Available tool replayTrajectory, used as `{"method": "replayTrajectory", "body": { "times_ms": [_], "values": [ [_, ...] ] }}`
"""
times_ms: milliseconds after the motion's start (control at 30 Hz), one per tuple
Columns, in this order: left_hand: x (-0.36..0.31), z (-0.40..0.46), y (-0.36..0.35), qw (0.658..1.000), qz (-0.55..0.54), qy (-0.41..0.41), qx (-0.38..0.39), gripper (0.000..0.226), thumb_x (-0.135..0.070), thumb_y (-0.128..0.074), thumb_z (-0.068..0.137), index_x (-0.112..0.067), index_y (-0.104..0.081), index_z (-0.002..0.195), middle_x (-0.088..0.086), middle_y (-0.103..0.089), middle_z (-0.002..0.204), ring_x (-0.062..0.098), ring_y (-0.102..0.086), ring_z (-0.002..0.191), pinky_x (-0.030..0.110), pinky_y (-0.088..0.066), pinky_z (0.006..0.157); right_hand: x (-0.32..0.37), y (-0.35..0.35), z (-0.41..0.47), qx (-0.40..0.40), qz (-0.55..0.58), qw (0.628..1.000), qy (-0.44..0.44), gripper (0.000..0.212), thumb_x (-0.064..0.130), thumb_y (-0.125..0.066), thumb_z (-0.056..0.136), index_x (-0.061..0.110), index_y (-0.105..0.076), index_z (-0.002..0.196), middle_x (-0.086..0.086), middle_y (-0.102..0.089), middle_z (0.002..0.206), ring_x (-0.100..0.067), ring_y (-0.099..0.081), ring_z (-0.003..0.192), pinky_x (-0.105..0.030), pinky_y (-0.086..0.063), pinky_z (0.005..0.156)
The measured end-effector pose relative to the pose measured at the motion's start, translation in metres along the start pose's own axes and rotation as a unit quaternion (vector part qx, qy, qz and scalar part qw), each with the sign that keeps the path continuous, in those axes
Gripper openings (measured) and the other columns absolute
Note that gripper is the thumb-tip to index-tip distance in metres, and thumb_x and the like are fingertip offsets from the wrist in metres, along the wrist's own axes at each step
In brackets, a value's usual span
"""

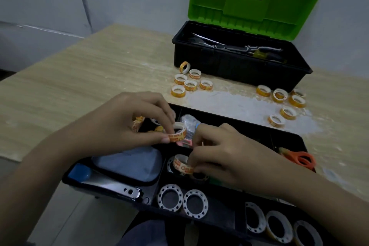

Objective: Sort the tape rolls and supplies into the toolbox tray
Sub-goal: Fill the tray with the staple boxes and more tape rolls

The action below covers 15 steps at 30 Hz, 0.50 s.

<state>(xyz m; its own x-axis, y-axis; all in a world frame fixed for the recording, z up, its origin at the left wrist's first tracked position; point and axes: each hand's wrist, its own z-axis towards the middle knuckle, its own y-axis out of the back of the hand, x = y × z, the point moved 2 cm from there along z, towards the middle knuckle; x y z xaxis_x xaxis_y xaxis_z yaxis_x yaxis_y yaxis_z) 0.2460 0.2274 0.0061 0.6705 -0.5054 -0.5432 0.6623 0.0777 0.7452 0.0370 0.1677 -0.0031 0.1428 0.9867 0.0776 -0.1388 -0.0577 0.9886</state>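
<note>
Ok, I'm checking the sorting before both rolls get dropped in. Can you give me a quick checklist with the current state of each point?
1. Left hand grips an orange tape roll: ok.
2. Right hand grips a second orange roll: ok.
3. Both rolls are over the tray, not the table: ok.
4. Room in the compartment under the left roll: cannot tell, the hand hides it.
5. All loose rolls sorted: not ok, a left cluster and a right cluster lie on the table.
6. Toolbox open: ok.
</note>
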Motion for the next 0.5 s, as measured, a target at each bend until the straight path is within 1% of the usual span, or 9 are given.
{"method": "replayTrajectory", "body": {
  "times_ms": [67, 133, 200, 267, 367, 433, 500],
  "values": [
    [0.000, -0.006, -0.001, 1.000, 0.009, -0.002, -0.006, 0.017, -0.036, -0.067, 0.078, -0.022, -0.075, 0.084, -0.008, -0.066, 0.096, 0.007, -0.064, 0.094, 0.028, -0.051, 0.077, 0.002, 0.001, 0.004, -0.020, -0.029, 0.999, 0.015, 0.010, 0.031, -0.050, 0.089, 0.026, -0.059, 0.092, 0.002, -0.051, 0.095, -0.009, -0.037, 0.077, -0.028, -0.040, 0.067],
    [0.001, -0.010, -0.001, 1.000, 0.014, -0.002, -0.010, 0.016, -0.035, -0.068, 0.079, -0.022, -0.075, 0.085, -0.008, -0.066, 0.097, 0.006, -0.063, 0.095, 0.027, -0.050, 0.078, 0.006, -0.002, 0.010, -0.035, -0.058, 0.997, 0.033, 0.013, 0.029, -0.046, 0.089, 0.024, -0.059, 0.088, -0.001, -0.053, 0.091, -0.014, -0.041, 0.074, -0.034, -0.043, 0.065],
    [0.000, -0.012, 0.001, 1.000, 0.013, -0.003, -0.014, 0.015, -0.034, -0.068, 0.079, -0.022, -0.074, 0.085, -0.007, -0.066, 0.097, 0.006, -0.063, 0.095, 0.026, -0.050, 0.078, 0.010, -0.006, 0.014, -0.041, -0.077, 0.995, 0.044, 0.016, 0.026, -0.047, 0.088, 0.021, -0.061, 0.083, -0.002, -0.054, 0.087, -0.018, -0.044, 0.069, -0.036, -0.043, 0.064],
    [-0.001, -0.012, 0.003, 1.000, 0.015, -0.006, -0.017, 0.014, -0.033, -0.068, 0.079, -0.022, -0.075, 0.086, -0.007, -0.066, 0.096, 0.007, -0.063, 0.095, 0.027, -0.050, 0.077, 0.010, -0.006, 0.013, -0.039, -0.080, 0.995, 0.040, 0.015, 0.027, -0.049, 0.087, 0.021, -0.063, 0.084, -0.001, -0.054, 0.089, -0.016, -0.045, 0.071, -0.036, -0.040, 0.066],
    [-0.007, -0.010, 0.004, 1.000, 0.014, -0.023, -0.013, 0.013, -0.033, -0.068, 0.079, -0.024, -0.075, 0.086, -0.008, -0.066, 0.097, 0.007, -0.063, 0.094, 0.026, -0.050, 0.076, 0.003, 0.005, 0.004, -0.056, -0.023, 0.998, -0.004, 0.014, 0.035, -0.057, 0.084, 0.023, -0.063, 0.089, 0.003, -0.053, 0.095, -0.009, -0.044, 0.080, -0.028, -0.035, 0.073],
    [-0.013, -0.005, 0.001, 0.999, 0.012, -0.045, 0.001, 0.013, -0.033, -0.069, 0.080, -0.024, -0.075, 0.087, -0.008, -0.066, 0.097, 0.007, -0.063, 0.093, 0.022, -0.049, 0.076, -0.001, 0.020, -0.003, -0.113, 0.058, 0.991, -0.044, 0.014, 0.035, -0.059, 0.085, 0.023, -0.060, 0.092, 0.007, -0.051, 0.092, -0.005, -0.045, 0.078, -0.020, -0.037, 0.072],
    [-0.019, 0.003, -0.003, 0.998, 0.007, -0.066, 0.019, 0.013, -0.030, -0.070, 0.080, -0.021, -0.076, 0.087, -0.007, -0.066, 0.096, 0.008, -0.063, 0.091, 0.021, -0.048, 0.075, -0.003, 0.030, -0.007, -0.157, 0.126, 0.978, -0.062, 0.017, 0.032, -0.062, 0.085, 0.023, -0.059, 0.099, 0.010, -0.049, 0.090, -0.003, -0.047, 0.074, -0.016, -0.041, 0.069]
  ]
}}
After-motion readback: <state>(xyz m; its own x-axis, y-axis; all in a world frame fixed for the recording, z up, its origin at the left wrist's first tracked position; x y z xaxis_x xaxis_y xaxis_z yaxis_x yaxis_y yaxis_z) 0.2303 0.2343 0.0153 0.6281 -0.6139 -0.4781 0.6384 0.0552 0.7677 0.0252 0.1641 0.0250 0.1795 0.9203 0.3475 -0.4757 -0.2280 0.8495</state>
